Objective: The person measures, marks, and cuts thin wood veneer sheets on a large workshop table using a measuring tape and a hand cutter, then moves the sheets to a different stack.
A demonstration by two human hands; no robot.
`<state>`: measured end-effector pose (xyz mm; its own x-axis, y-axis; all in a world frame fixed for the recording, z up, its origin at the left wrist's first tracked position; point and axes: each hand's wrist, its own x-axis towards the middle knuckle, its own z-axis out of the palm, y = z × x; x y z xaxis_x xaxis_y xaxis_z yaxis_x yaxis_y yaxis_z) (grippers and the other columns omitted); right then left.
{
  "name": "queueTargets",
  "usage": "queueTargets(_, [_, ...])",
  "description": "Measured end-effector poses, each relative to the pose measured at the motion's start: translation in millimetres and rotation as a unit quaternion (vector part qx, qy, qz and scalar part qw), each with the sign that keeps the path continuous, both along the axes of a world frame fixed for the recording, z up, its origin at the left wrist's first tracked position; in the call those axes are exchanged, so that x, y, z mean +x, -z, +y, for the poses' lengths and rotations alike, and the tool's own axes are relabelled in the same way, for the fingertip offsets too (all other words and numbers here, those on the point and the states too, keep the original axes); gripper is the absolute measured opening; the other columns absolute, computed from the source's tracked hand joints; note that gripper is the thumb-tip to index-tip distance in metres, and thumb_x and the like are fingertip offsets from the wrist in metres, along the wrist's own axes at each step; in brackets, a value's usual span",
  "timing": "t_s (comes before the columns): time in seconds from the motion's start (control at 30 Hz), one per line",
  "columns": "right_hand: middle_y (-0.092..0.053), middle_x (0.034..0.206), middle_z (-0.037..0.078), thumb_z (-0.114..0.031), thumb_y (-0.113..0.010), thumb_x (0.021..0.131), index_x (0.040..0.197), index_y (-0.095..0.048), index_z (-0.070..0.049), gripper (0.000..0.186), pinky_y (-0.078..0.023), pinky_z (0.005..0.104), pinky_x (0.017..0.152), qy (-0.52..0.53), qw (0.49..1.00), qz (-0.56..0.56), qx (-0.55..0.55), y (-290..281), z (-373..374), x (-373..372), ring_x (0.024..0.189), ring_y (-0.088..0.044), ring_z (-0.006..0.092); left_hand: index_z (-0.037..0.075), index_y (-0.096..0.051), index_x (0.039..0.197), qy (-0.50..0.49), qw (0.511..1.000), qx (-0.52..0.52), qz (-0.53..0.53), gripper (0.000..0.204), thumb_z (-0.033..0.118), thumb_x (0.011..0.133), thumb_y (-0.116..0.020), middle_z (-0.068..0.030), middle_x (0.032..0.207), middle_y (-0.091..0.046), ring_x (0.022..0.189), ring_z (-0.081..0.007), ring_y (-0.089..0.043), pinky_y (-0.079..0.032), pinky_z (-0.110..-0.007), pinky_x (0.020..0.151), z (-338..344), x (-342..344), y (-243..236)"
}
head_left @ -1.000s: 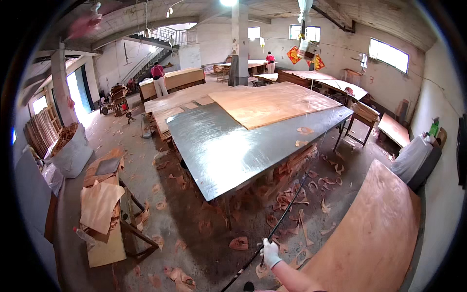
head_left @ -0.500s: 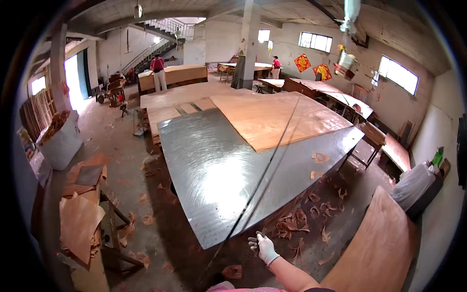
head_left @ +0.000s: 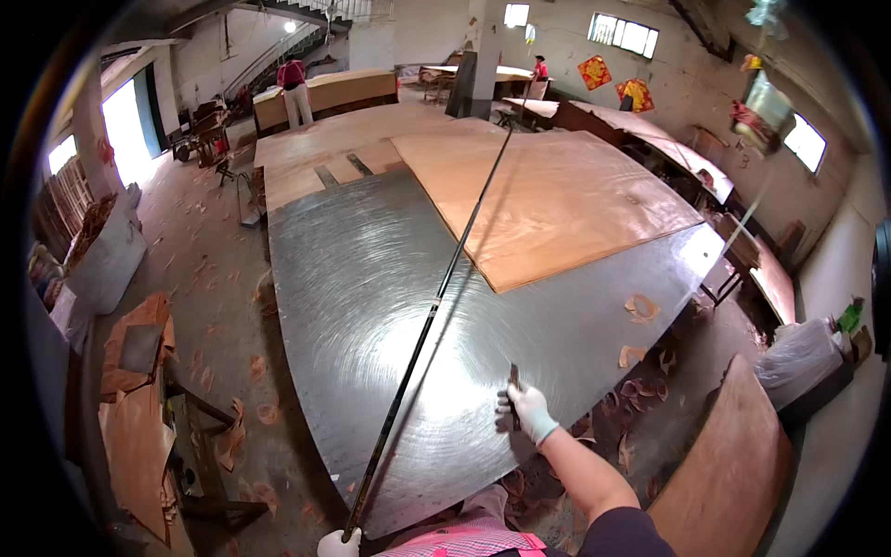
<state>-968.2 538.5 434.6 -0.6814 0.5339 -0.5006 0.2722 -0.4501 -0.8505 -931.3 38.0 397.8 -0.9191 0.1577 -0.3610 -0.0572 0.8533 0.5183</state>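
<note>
Pole (head_left: 435, 304) is slanting out over the shiny metal tabletop (head_left: 339, 265) and wood sheet (head_left: 557, 200), my left hand (head_left: 338, 544) is gripping its near end, and my right hand (head_left: 531, 413) is clutching some little dark tool (head_left: 514, 375) above the metal.

A rod (head_left: 434, 307) is slanting over the tabletop (head_left: 343, 269) from the left hand (head_left: 338, 544) at the near corner; two scraps (head_left: 632, 304) are lying by the right edge, before a sheet (head_left: 548, 204) covering the far side.
</note>
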Motion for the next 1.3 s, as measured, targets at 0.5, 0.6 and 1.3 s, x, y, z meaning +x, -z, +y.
queueTargets(0.5, [-0.068, 0.099, 0.024, -0.031, -0.037, 0.097, 0.152, -0.007, -0.003, 0.068, -0.051, 0.0481, 0.079, -0.292, 0.725, -0.249, 0.572, 18, 205, -233, 0.088, -0.067, 0.0382, 0.005, -0.067, 0.075, -0.161, 0.983, -0.068, -0.049, 0.053, 0.055, 0.09, -0.057, -0.0147, 0.065, -0.062, 0.062, -0.0288, -0.06, -0.044, -0.044, 0.062, 138, -10, -19])
queueTargets(0.6, [-0.067, 0.102, 0.023, -0.031, -0.038, 0.097, 0.153, -0.009, -0.005, 0.068, -0.051, 0.0476, 0.08, -0.321, 0.687, -0.282, 0.587, 1, 219, -236, 0.09, -0.067, 0.0376, 0.006, -0.068, 0.082, -0.149, 0.975, -0.085, -0.141, 0.053, 0.057, 0.09, -0.056, -0.0138, 0.072, -0.064, 0.069, -0.0264, -0.059, -0.045, -0.042, 0.067, 148, -16, -23])
queueTargets(1.3, [-0.062, 0.071, 0.006, -0.013, -0.059, 0.09, 0.104, -0.064, -0.004, 0.017, -0.039, 0.029, 0.038, 0.157, 0.981, -0.029, 0.114, 37, 234, -317, 0.048, -0.056, 0.0147, 0.007, -0.071, 0.089, -0.184, 0.97, 0.037, -0.153, 0.031, 0.038, 0.089, -0.07, 0.0013, 0.076, -0.064, 0.068, -0.0114, -0.057, -0.046, -0.032, 0.062, 135, -27, 39])
